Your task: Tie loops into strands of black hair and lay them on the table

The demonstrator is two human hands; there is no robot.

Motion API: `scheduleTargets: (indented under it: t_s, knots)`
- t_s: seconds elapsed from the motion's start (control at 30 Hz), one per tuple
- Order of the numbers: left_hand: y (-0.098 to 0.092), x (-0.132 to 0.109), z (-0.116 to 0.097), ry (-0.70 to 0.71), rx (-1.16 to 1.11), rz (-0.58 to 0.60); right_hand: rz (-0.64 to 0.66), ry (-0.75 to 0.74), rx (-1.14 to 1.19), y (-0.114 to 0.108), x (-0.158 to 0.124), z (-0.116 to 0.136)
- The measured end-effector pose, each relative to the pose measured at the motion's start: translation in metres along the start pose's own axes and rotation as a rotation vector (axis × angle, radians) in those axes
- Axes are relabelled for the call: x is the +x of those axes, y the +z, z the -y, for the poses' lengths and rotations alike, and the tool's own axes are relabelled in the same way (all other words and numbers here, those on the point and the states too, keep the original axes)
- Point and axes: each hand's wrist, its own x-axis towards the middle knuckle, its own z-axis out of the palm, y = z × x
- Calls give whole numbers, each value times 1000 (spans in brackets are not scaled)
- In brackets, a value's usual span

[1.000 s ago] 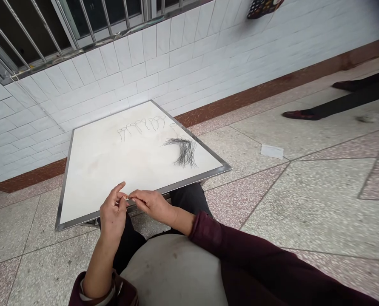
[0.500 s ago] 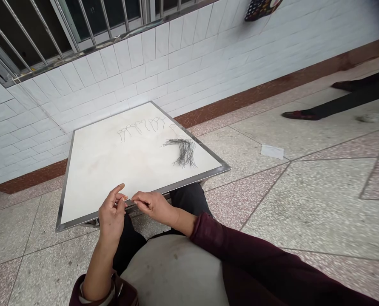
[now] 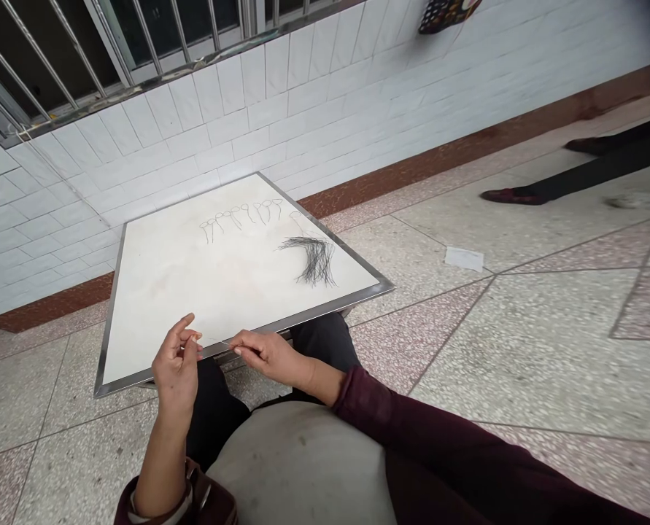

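Over the near edge of the white-topped table (image 3: pixel 160 292), my right hand (image 3: pixel 273 357) pinches a thin wire (image 3: pixel 223 341) between thumb and forefinger. The wire is very fine and stretches left toward my left hand (image 3: pixel 176 364). That hand is closed in a pinch at thumb and forefinger, its other fingers partly raised, and the wire's end there is too small to see clearly. On the table's right side lies a pile of dark thin wires (image 3: pixel 316 261). Several bent wires with looped heads (image 3: pixel 240 211) lie in a row toward the back.
A metal rim (image 3: pixel 303 317) borders the table, which stands by a white tiled wall (image 3: pixel 193 146) with a barred window (image 3: pixel 138 36). A white paper (image 3: pixel 464 258) lies on the floor at right. Another person's legs (image 3: pixel 576 171) show farther right.
My left hand has moved left, away from my right hand, widening the gap so that the thin wire shows between them. The right hand stays nearly in place.
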Motion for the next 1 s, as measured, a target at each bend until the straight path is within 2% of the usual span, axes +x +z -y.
scheduleTargets:
  t_s: [0.17,0.23,0.47,0.63,0.8,0.9,1.0]
  knots:
    - [-9,4,3,-16,-32,-27,181,9,104,-15,-8,-12]
    - [-10,5,4,-30,-47,-29,214,14,118,-21,-12,-17]
    - [-10,6,5,-67,-38,-14,183,30,74,-27,-17,-19]
    - [-13,5,1,-48,-27,-8,226,72,143,-34,-15,-24]
    - [-9,3,-1,-67,-38,39,129,129,252,-47,3,-11]
    - [-3,2,0,-69,-32,56,184,100,217,-40,15,4]
    - [0,1,1,-61,-28,67,196,112,216,-21,19,11]
